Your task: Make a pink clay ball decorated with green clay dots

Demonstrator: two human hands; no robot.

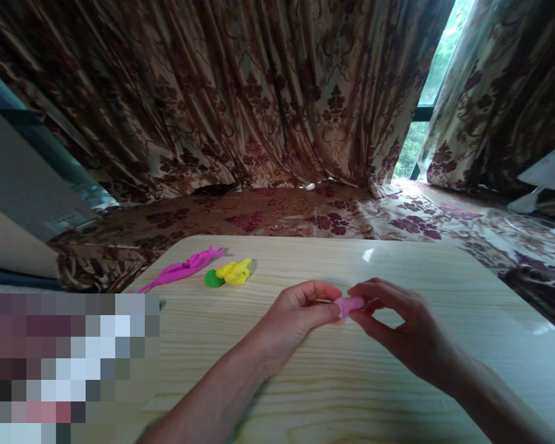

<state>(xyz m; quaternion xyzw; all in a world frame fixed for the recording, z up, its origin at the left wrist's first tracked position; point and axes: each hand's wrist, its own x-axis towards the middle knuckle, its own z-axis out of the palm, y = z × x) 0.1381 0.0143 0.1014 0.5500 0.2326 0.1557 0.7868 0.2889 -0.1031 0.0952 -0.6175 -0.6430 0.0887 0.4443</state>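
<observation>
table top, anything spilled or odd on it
No spill shows on the table top. The yellow piece looks crumpled and the magenta piece twisted, both toward the far left corner. The pixelated lower left can't be judged.

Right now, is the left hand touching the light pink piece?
Touching. The head view shows the left hand gripping one end of the light pink piece between thumb and fingers, with no gap visible.

Home room: heavy floral curtains (259,92), leafy daylight through window (449,49), matching patterned cloth (277,213), pale wood-grain table (342,394).
</observation>
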